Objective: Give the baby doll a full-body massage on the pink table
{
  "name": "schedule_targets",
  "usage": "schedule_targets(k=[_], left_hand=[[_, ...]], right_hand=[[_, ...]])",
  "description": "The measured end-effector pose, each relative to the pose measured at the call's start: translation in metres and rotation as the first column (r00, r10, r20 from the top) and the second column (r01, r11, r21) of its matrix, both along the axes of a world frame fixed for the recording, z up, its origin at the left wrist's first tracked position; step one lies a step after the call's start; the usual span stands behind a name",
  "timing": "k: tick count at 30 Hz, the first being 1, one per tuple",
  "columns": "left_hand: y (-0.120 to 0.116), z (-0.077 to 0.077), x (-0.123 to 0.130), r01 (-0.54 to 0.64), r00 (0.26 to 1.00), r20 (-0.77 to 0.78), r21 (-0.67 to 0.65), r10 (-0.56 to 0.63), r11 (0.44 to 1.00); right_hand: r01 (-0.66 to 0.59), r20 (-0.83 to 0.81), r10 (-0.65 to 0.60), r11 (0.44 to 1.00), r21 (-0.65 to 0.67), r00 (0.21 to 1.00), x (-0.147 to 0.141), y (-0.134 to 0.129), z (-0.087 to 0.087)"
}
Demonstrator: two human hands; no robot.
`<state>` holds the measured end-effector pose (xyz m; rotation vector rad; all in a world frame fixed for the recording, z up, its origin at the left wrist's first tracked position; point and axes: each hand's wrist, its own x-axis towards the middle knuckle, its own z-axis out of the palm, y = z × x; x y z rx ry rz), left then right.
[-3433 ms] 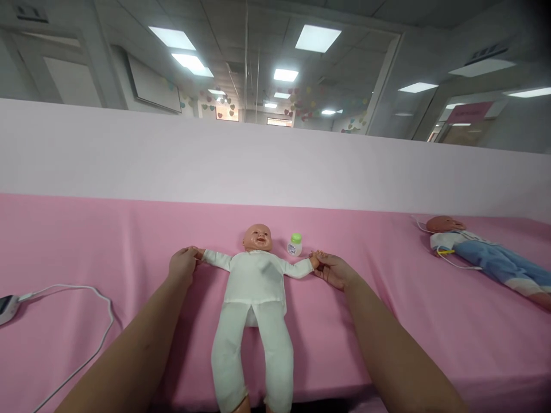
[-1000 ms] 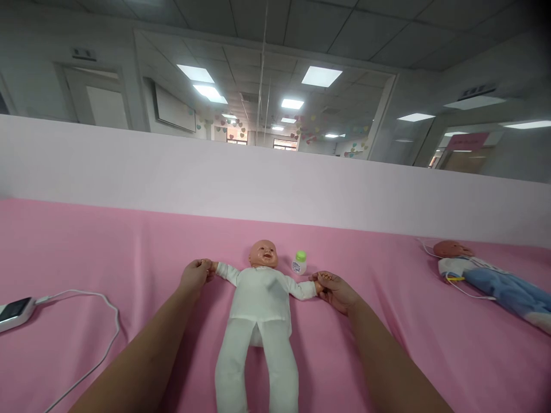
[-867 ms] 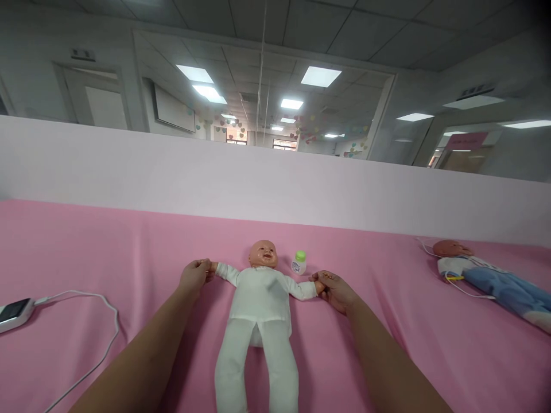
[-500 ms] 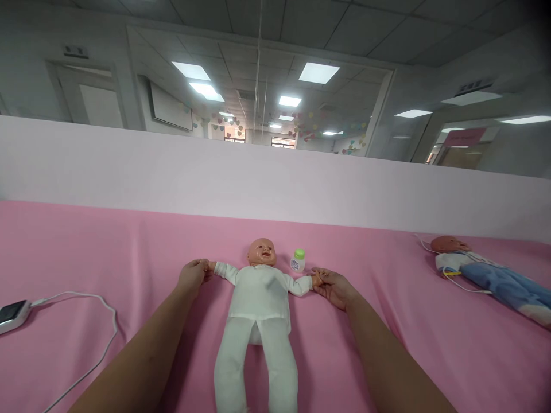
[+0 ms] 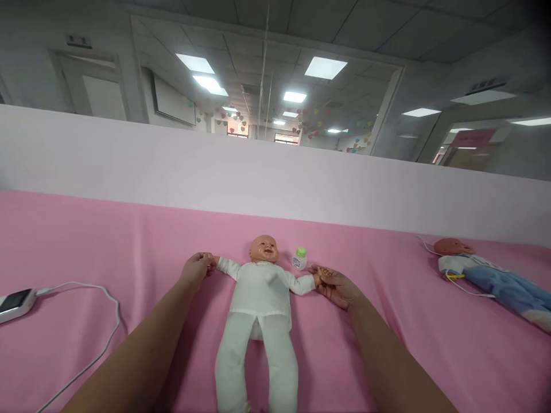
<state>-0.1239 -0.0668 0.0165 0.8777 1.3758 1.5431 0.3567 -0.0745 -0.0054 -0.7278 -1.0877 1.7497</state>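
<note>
A baby doll (image 5: 260,292) in a white top and white trousers lies on its back, its head toward the far wall. Both its arms are spread out sideways. My left hand (image 5: 197,269) is closed around the doll's hand at the left, fingers curled over it. At the right, my right hand (image 5: 338,285) grips the doll's other hand between thumb and fingers. Just beyond that arm, beside the doll's head, stands a small clear bottle (image 5: 299,260) with a green cap; neither of my hands touches it.
Pink cloth (image 5: 129,246) covers the surface up to a low white wall (image 5: 215,172) with glass above. At the left lies a white device (image 5: 17,304) with a screen and cable. A second doll (image 5: 486,278) in blue and white lies far right with a thin tube.
The view has shifted slightly. Both hands keep hold of the doll's hands, and the arms stay spread with hardly any visible movement.
</note>
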Motion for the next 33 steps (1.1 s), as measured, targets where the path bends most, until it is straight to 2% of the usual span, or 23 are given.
schedule_targets(k=[7, 13, 19, 28, 33], left_hand=[[0.0, 0.0, 0.0, -0.009, 0.999, -0.034, -0.011, 0.009, 1.0], [0.001, -0.001, -0.002, -0.016, 0.999, -0.049, -0.022, 0.015, 1.0], [0.003, -0.003, -0.002, -0.01, 0.999, -0.049, -0.029, 0.008, 1.0], [0.001, 0.0, -0.001, 0.0, 0.999, -0.036, -0.023, -0.001, 1.0], [-0.001, 0.001, -0.001, 0.033, 0.999, -0.038, -0.004, -0.033, 0.999]], right_hand=[[0.046, 0.073, -0.044, 0.999, -0.029, 0.996, -0.001, 0.003, -0.004], [0.177, 0.075, -0.175, 0.984, -0.015, 0.982, 0.0, 0.013, -0.015], [0.365, 0.101, -0.352, 0.915, -0.17, 0.93, 0.002, 0.026, -0.026], [0.238, -0.011, -0.241, 0.962, -0.132, 0.97, 0.004, 0.021, -0.02], [0.176, 0.032, -0.175, 0.984, -0.027, 0.984, 0.003, 0.014, -0.014]])
